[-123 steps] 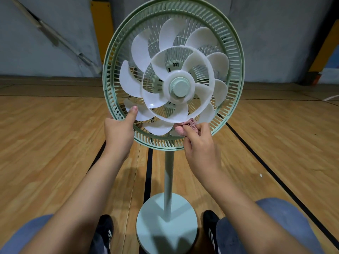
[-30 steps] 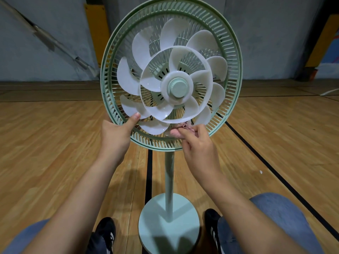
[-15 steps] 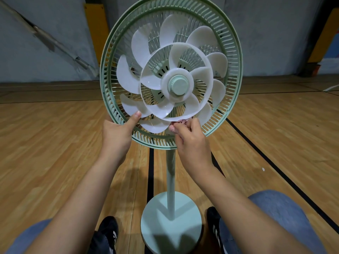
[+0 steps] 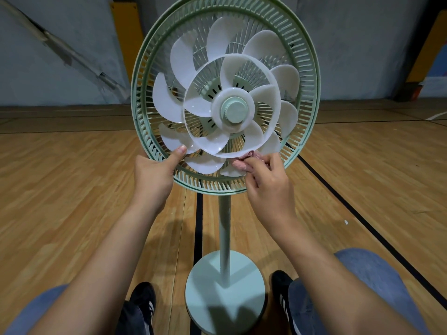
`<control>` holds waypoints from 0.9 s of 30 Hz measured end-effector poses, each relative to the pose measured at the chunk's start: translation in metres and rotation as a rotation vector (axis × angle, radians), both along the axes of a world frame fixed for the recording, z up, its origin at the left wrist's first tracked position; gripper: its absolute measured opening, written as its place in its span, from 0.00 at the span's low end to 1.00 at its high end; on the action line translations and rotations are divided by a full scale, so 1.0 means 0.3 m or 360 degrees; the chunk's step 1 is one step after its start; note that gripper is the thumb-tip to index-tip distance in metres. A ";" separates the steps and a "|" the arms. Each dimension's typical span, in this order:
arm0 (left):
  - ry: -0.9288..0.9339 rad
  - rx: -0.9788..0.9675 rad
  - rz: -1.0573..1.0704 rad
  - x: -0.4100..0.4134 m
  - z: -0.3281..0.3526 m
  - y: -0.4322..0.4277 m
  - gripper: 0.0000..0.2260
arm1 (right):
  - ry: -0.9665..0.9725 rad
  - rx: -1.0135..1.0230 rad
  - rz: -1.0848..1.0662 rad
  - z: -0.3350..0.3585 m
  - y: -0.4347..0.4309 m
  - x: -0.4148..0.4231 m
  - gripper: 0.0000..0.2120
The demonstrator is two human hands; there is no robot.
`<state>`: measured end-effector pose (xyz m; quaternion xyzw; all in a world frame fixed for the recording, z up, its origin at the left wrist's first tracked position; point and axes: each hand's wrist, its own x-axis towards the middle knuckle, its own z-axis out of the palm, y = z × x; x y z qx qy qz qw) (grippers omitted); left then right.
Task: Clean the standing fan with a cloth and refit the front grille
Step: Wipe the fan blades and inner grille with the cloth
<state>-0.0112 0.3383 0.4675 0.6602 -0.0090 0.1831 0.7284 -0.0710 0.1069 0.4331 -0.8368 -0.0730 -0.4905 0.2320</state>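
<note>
Starting from the left: the person's left hand (image 4: 154, 172) grips the lower-left edge of the fan's green rear grille (image 4: 312, 76), with the thumb pressed flat against the tip of one of the outer white blades (image 4: 167, 100) and the other fingers wrapped out of sight behind the rim. So that hand is closed around the grille, pretty clearly.

Moving to the middle, the standing fan (image 4: 232, 110) sits upright right in front of the person, front grille off, so the white blades and the pale green hub cap (image 4: 234, 110) are fully exposed. Its pole (image 4: 224, 238) drops straight down to a round pale green base (image 4: 225, 293) on the wooden floor (image 4: 72, 189), parked between two black shoes (image 4: 141, 308) and a pair of blue-jeaned knees.

Over on the right, the right hand (image 4: 268, 187) pinches a small bunched-up pinkish cloth (image 4: 244, 162) between thumb and curled fingers, holding it against the bottom edge of the white inner blade ring (image 4: 272, 78), just above the lower part of the rear grille. Most of the cloth is hidden in the fingers, so its real size is hard to tell.

Black lines (image 4: 362, 218) run across the floor under and to the right of the fan, and a grey wall (image 4: 60, 32) stands behind it.
</note>
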 end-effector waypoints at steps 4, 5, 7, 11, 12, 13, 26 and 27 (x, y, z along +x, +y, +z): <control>-0.0022 0.0004 0.0006 -0.002 0.000 -0.007 0.15 | 0.0002 -0.0013 0.0008 -0.008 -0.003 -0.007 0.09; -0.0024 0.0004 0.0012 -0.003 0.000 -0.009 0.15 | 0.0030 -0.0026 0.0013 -0.014 0.005 -0.007 0.09; -0.0021 0.0006 0.0022 -0.003 -0.001 -0.010 0.15 | 0.0104 -0.0046 0.0013 -0.025 0.027 -0.005 0.10; -0.0002 0.0001 0.0036 -0.002 0.000 -0.005 0.18 | 0.0174 -0.0106 0.0052 -0.035 0.063 -0.009 0.10; 0.0005 0.0003 0.0037 -0.002 0.001 -0.004 0.19 | 0.0182 -0.0139 0.0080 -0.036 0.072 -0.013 0.09; 0.0006 0.0008 0.0041 -0.001 0.001 -0.003 0.18 | 0.0191 -0.0169 0.0110 -0.036 0.081 -0.017 0.11; -0.0074 0.0249 -0.0021 -0.022 0.025 0.033 0.17 | 0.0179 0.0077 -0.0009 -0.012 -0.038 0.001 0.10; -0.0067 0.0242 -0.0011 -0.024 0.027 0.035 0.19 | 0.0163 0.0108 -0.0031 -0.006 -0.052 0.003 0.10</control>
